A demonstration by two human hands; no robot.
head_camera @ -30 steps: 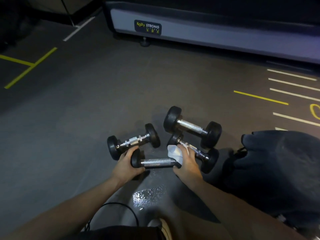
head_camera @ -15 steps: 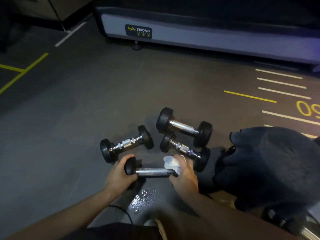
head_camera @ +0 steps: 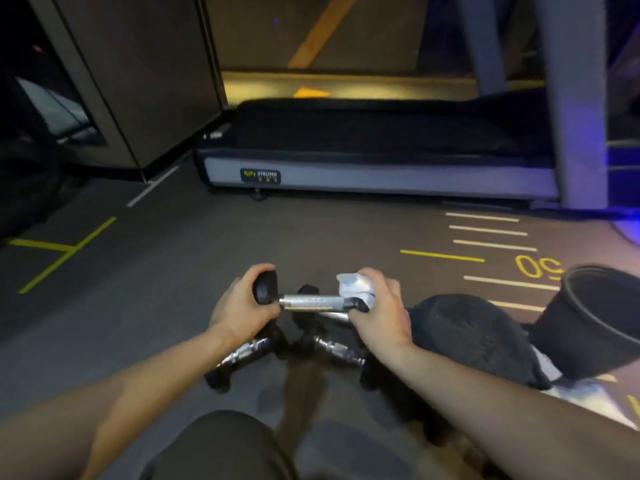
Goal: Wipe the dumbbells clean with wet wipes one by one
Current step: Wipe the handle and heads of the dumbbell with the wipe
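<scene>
While the left hand gripped the dumbbell by its left head, fingers curled over the black rubber end, the right hand clamped a white wet wipe around the right head. Right fingers were closed over the wipe, thumb wrapped under at the near side. Dumbbell was held level, raised clear of the floor, roughly centre of view, between both hands.

Dumbbell looks: small, short knurled chrome handle, bright and reflective, with a smooth collar at each end. Left head was a round black disc, matte. Right head was mostly hidden under the wipe, only a black edge showing at its near side. Wipe was bunched, a crumpled corner sticking up on the far left side of the fist.

Under the held one, more dumbbells lay on the floor, chrome handles with threaded collars, black heads, partly hidden by the forearms; count unclear. Image there was blurred.

Right of the hands sat a dark bag, and further right a black bucket tipped on its side. Far side: treadmill base with a "BODY STRONG" label. Yellow and white lines were painted on the floor.
</scene>
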